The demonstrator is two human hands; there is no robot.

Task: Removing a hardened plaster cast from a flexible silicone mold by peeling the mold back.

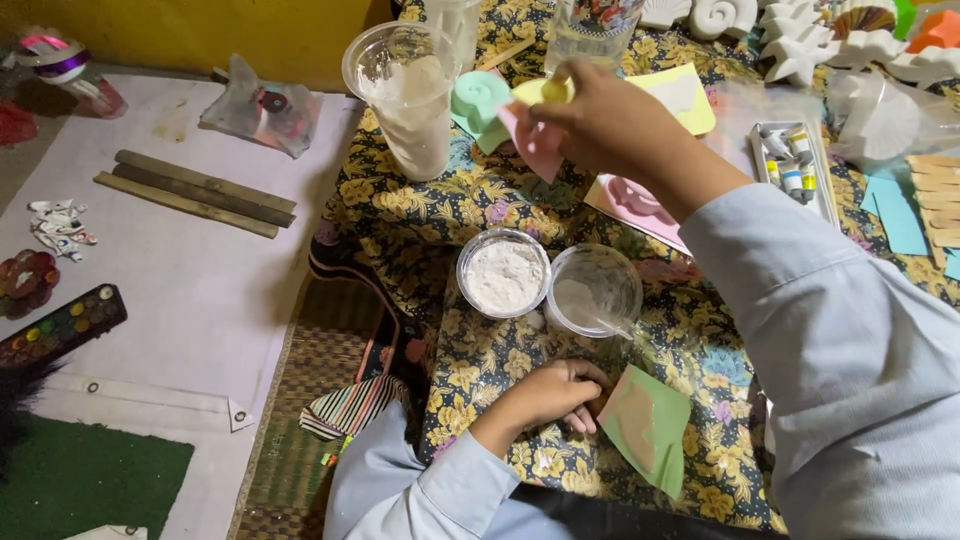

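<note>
The white powder bowl (503,272) on the floral cloth (480,200) serves as the landmark. Just beside it on the right stands a clear bowl (595,288) with a clear spoon resting in it. Below these two, the left hand (555,393) lies curled on the cloth, fingers bent under; its fingertips touch the edge of a green mould (648,425) that lies tilted just to the hand's right, so the mould is beside the hand rather than inside its grasp. Well above the powder bowl, the right hand (600,120) is raised with its fingers pinched shut around a pink mould (535,140); the mould hangs from the left side of the grip, and a small yellow piece shows at the fingertips, though what it is cannot be told. Up and left of the powder bowl stands a tall clear cup (408,100) coated with white. Another pink mould (640,205) lies up and right of the bowl, and farther right a tray of small paint tubes (792,165). Far left of the bowl, a dark paint palette (60,325) lies on a white sheet.
</note>
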